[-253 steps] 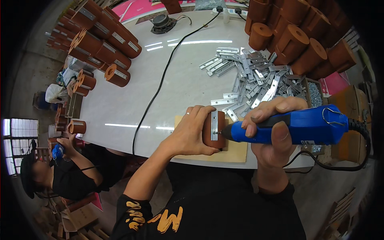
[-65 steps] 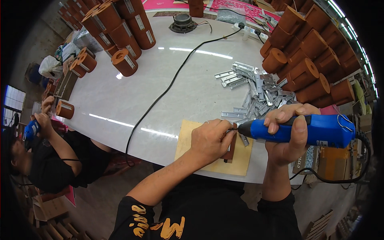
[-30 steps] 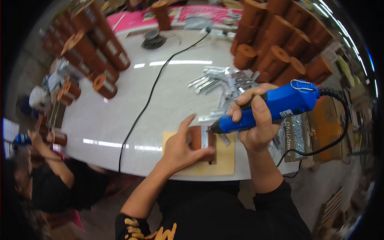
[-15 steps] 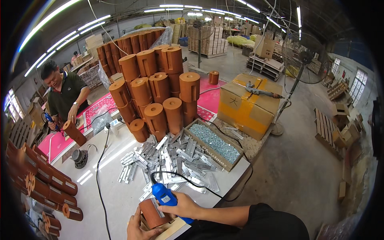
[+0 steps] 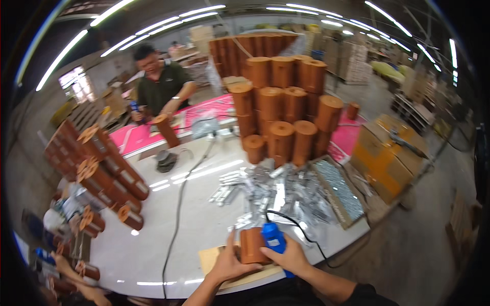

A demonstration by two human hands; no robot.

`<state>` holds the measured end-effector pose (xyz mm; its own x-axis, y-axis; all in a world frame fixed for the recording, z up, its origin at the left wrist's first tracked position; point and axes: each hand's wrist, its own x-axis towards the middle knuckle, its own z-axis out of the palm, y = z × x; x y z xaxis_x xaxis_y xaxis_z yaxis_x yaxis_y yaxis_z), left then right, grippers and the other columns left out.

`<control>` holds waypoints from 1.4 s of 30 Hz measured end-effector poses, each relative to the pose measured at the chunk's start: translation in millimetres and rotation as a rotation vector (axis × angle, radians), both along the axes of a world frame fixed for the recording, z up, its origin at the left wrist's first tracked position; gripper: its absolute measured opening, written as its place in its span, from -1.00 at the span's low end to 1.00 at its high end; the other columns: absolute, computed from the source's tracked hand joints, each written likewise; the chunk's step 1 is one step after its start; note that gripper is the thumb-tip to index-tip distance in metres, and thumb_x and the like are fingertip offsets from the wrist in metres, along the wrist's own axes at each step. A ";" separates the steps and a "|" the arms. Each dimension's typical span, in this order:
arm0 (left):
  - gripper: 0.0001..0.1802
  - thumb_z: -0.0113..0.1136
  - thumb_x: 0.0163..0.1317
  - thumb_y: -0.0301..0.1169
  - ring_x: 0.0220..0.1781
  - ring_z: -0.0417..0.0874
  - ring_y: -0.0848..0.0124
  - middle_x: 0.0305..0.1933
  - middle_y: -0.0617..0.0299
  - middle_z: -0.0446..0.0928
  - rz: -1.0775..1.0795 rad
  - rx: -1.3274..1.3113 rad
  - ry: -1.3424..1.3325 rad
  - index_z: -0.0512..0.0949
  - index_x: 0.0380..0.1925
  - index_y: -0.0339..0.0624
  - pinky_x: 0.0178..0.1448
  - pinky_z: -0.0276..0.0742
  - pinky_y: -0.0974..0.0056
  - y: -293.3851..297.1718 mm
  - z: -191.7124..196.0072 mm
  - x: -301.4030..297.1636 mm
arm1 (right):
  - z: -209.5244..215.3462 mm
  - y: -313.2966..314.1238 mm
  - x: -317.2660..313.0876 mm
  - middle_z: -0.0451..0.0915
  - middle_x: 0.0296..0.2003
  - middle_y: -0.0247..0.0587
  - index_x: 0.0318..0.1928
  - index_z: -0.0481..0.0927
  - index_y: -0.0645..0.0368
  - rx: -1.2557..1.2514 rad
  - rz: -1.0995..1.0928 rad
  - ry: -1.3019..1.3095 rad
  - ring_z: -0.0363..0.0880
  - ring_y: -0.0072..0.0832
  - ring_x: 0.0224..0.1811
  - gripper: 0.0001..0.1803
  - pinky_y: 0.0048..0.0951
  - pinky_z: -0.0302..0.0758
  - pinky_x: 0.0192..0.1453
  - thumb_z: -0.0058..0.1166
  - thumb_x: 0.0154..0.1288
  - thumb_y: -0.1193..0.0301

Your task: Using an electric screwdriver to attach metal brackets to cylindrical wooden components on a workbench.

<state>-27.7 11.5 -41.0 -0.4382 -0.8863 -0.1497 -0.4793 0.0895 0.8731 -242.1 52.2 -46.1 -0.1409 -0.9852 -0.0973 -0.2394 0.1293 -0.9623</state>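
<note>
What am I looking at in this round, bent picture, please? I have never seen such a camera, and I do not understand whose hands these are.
The picture comes from a wide fisheye camera worn on a person's head, so straight lines bend near the rim. The two hands at the bottom belong to that person. The left hand steadies a short brown wooden cylinder on a pale board. The right hand grips a blue corded power tool against it. On the white table lie a heap of metal brackets, a tray of small metal parts and stacks of brown cylinders. Another person works across the table.
</note>
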 end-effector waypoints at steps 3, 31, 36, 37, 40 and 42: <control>0.46 0.56 -0.29 0.19 -0.03 0.66 -0.13 -0.06 -0.20 0.62 -0.054 -0.050 -0.118 -0.15 0.45 -0.26 0.09 0.54 0.09 -3.1 2.5 8.7 | 6.3 -2.4 6.7 0.64 -0.43 -0.23 -0.05 0.54 0.25 0.118 0.054 -0.178 0.62 -0.56 -0.53 -0.50 -0.50 0.56 -0.39 0.40 0.10 0.22; -0.77 0.17 0.28 -0.31 -0.49 0.59 0.21 -0.51 0.01 0.58 0.175 -0.492 -0.332 0.63 -0.11 -0.12 -0.31 0.47 0.19 -156.6 35.5 1.9 | 50.2 -10.3 -67.5 0.62 -0.10 0.23 0.03 0.39 0.28 0.037 -0.039 -0.798 0.54 -0.51 -0.62 -0.56 -0.58 0.51 -0.57 0.21 0.18 0.42; -0.37 0.28 0.09 0.16 -0.01 0.65 0.00 -0.12 -0.10 0.65 0.266 -0.122 -0.619 0.61 -0.15 -0.21 0.03 0.53 0.03 -248.8 -9.7 -46.1 | 45.5 -2.7 -69.6 0.64 -0.15 0.23 0.03 0.38 0.32 0.058 -0.046 -0.864 0.55 -0.45 -0.64 -0.56 -0.50 0.53 -0.56 0.19 0.17 0.44; -0.30 0.37 0.01 0.16 0.03 0.64 0.01 -0.05 -0.10 0.63 0.257 -0.072 -0.578 0.56 -0.09 -0.24 0.07 0.52 0.02 -251.1 -4.1 -67.0 | 49.4 -0.9 -77.2 0.64 -0.17 0.23 0.02 0.38 0.32 0.039 -0.067 -0.872 0.55 -0.45 -0.64 -0.57 -0.49 0.53 -0.56 0.18 0.17 0.45; -0.39 0.41 0.03 0.04 -0.05 0.66 0.08 -0.16 -0.11 0.64 0.303 -0.129 -0.572 0.54 -0.20 -0.31 0.01 0.52 0.12 -252.7 -19.6 -91.2 | 51.5 0.5 -90.9 0.64 -0.20 0.25 0.01 0.38 0.32 0.065 -0.090 -0.918 0.57 -0.42 -0.64 -0.58 -0.48 0.55 -0.56 0.16 0.16 0.46; -0.47 0.39 0.08 -0.03 -0.11 0.66 0.11 -0.21 -0.10 0.64 0.341 -0.120 -0.513 0.55 -0.23 -0.33 -0.04 0.52 0.13 -254.3 -22.9 -93.7 | 44.4 -4.4 -94.9 0.63 -0.20 0.27 0.01 0.38 0.30 0.082 -0.080 -0.950 0.57 -0.41 -0.65 -0.58 -0.48 0.56 -0.56 0.16 0.16 0.45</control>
